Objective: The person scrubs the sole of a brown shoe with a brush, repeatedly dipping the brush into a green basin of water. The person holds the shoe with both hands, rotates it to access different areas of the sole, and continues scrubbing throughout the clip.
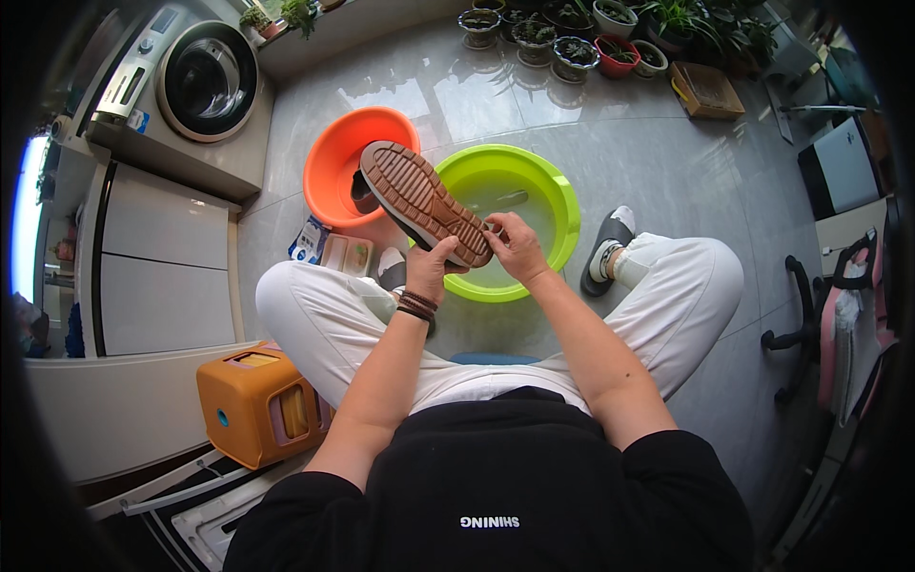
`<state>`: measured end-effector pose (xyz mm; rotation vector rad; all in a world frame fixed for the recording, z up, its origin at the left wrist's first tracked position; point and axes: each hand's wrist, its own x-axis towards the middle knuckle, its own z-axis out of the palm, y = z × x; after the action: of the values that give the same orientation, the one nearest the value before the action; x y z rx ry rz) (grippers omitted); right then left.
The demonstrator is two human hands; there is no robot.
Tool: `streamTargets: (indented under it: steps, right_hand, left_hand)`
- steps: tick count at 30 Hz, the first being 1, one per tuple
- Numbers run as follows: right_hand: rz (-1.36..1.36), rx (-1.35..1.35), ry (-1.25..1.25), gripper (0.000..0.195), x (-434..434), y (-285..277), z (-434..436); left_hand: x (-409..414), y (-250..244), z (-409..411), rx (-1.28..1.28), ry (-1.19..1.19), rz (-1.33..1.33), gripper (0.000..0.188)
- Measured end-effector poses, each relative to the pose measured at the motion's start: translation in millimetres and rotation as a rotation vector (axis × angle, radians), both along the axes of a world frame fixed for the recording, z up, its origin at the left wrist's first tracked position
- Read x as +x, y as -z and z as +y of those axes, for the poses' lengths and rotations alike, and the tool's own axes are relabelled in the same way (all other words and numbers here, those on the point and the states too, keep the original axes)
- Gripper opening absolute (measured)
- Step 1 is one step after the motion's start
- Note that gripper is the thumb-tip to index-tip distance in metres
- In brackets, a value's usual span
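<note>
My left hand [429, 268] grips a shoe [422, 193] near its heel. Its brown ribbed rubber sole faces up, with the toe pointing away to the upper left. At the heel edge, the bent thumb and fingers of my right hand [516, 247] pinch the rim of the sole. Beneath both hands stands a lime-green basin [568, 214] of cloudy water. A pale elongated object [506, 199] shows in that water, too unclear to name. Behind the raised shoe is an orange basin [325, 154], where part of another dark shoe [363, 194] is visible.
Beside the orange basin are a blue-and-white packet [309, 241] and a plastic box [347, 254]. An orange plastic step stool [246, 411] stands at left, below a cabinet and a washing machine [207, 82]. Several potted plants [535, 39] line the far floor.
</note>
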<state>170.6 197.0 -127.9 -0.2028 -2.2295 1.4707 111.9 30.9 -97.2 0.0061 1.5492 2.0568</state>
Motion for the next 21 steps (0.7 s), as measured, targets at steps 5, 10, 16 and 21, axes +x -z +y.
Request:
streamTargets:
  steps: [5,10,16,21]
  right_hand:
    - [0.025,0.052,-0.008,0.013,0.1,3.8,2.1]
    - [0.025,0.104,-0.038,0.013,1.5,8.1,2.9]
    - [-0.008,0.018,-0.020,0.016,3.7,2.0,-1.3]
    - [0.079,0.096,-0.031,0.017,2.6,9.5,0.8]
  left_hand:
    - [-0.5,3.5,-0.5,0.005,0.009,-0.004,0.034]
    - [0.9,3.6,-2.1,0.001,-0.005,0.000,0.031]
    - [-1.0,2.8,-4.7,-0.015,0.029,0.001,0.034]
    - [0.6,-0.7,-3.3,-0.003,0.021,0.003,0.033]
